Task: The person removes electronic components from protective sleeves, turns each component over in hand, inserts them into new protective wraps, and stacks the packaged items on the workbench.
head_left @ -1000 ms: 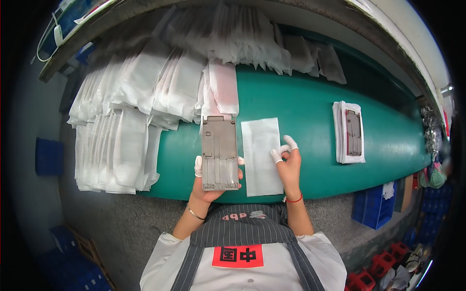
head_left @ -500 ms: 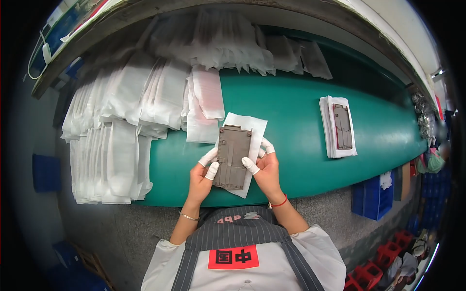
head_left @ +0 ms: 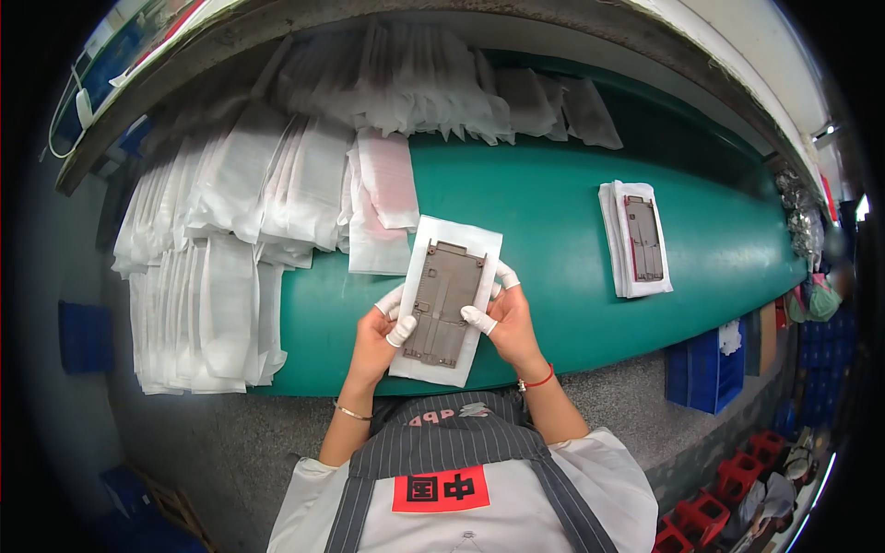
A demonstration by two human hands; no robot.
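Observation:
A grey-brown moulded plastic panel [head_left: 444, 300] lies on a white foam sleeve [head_left: 433, 372], tilted slightly, close to my body. My left hand [head_left: 380, 334] grips the left edge, its thumb on the panel and its fingers partly hidden behind the sleeve. On the opposite edge, my right hand [head_left: 505, 318] holds panel and sleeve together, thumb on top. White finger cots cover several fingertips of both hands. Further right on the table, a similar panel [head_left: 643, 238] rests on a small stack of white sleeves [head_left: 613, 241].
Rows of filled white sleeves [head_left: 198, 304] cover the left side and back of the green table [head_left: 525, 203]. A ledge [head_left: 442, 7] runs above the back. Blue bins [head_left: 705, 369] stand by the right front edge, with red stools [head_left: 737, 475] on the floor beyond.
The panel has shifted right over the sleeve, so white sleeve now shows along its left side and below it. Both hands keep their hold.

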